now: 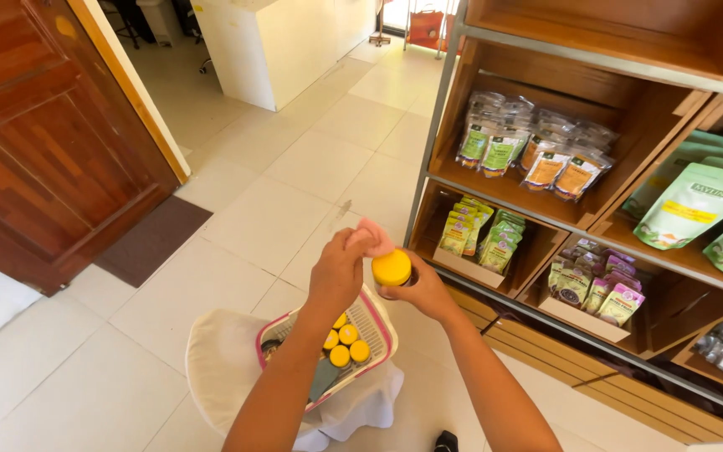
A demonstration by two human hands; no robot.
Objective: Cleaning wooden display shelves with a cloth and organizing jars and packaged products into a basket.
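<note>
My right hand (423,293) grips a small jar with a yellow lid (392,268), held up in front of me. My left hand (340,272) holds a pink cloth (370,237) pressed against the jar's top edge. Below my hands stands a pink and white basket (376,322) with several more yellow-lidded jars (345,343) inside. The basket rests on a white cloth-covered stool (228,360).
A wooden shelf unit (596,209) at the right holds several packets: green and orange pouches (529,151) on the upper shelf, small bags (479,230) lower down, large green pouches (696,201) at the far right. A wooden door (43,142) and a brown mat (152,238) lie left.
</note>
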